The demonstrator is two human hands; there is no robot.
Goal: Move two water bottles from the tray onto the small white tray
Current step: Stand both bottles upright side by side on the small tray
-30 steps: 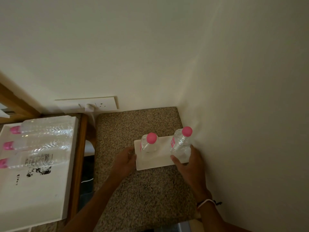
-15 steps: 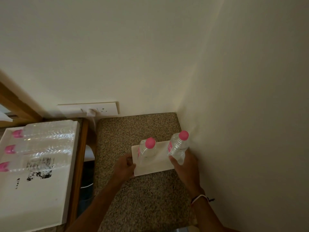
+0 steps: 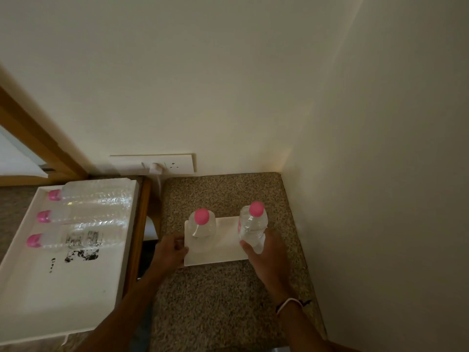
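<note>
Two clear water bottles with pink caps stand upright on the small white tray [image 3: 223, 246], which lies on a speckled granite counter. The left bottle [image 3: 203, 231] stands free on the tray's left half. My right hand [image 3: 266, 252] is wrapped around the lower part of the right bottle [image 3: 252, 224] at the tray's right edge. My left hand [image 3: 171, 250] pinches the small tray's left edge. The big white tray [image 3: 76, 288] at the left holds three more bottles lying on their sides.
Walls close in the counter [image 3: 223, 301] at the back and right, forming a corner. A wall socket [image 3: 162, 165] with a plug sits behind. A wooden rail [image 3: 138, 237] and a dark gap separate the counter from the big tray.
My hands and the small tray with both bottles stay nearly in place. The right bottle has come more upright, and the view has shifted a little.
</note>
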